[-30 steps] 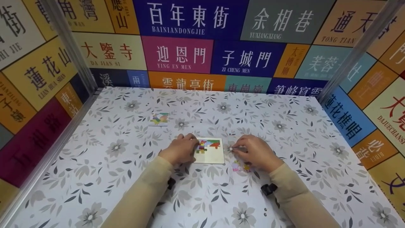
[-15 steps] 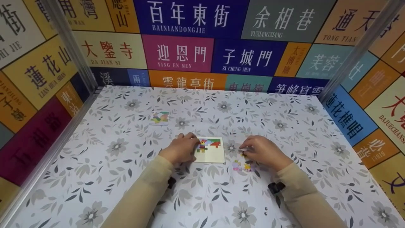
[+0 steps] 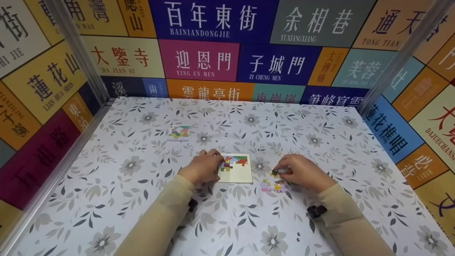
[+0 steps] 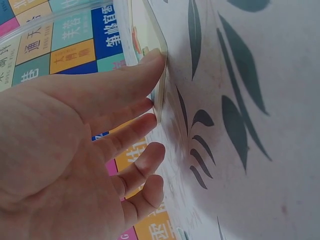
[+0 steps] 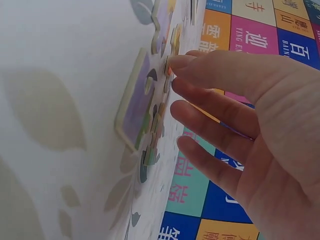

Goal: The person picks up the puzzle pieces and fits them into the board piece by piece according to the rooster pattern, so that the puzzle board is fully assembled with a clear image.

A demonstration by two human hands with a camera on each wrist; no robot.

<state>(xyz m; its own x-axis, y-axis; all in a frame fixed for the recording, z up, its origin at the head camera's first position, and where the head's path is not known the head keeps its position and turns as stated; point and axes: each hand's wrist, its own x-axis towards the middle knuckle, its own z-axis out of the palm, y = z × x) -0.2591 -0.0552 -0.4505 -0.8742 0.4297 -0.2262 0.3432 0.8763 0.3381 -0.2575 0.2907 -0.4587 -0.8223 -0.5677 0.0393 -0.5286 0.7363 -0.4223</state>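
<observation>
My left hand [image 3: 203, 168] grips the left edge of a small cream puzzle board [image 3: 240, 175], its thumb pressed on the near edge in the left wrist view. Several joined jigsaw pieces [image 3: 227, 165] fill the board's upper left and top; the lower right shows bare. To the right, my right hand [image 3: 305, 173] is low over the table, thumb and fingertips pinching at a small yellow and dark jigsaw piece [image 3: 273, 173], partly hidden. Loose pink and purple pieces [image 3: 266, 185] lie just below it. One purple piece [image 5: 135, 105] lies flat near the thumb in the right wrist view.
A small square picture card [image 3: 179, 132] lies farther back on the left. The table [image 3: 149, 213] wears a white cover with grey flowers and leaves. Panels with large lettering [image 3: 199, 60] stand behind and at both sides.
My right hand has moved right and slightly toward me, away from the board, to the loose pieces, uncovering more of them. The left hand and the board have stayed in place.
</observation>
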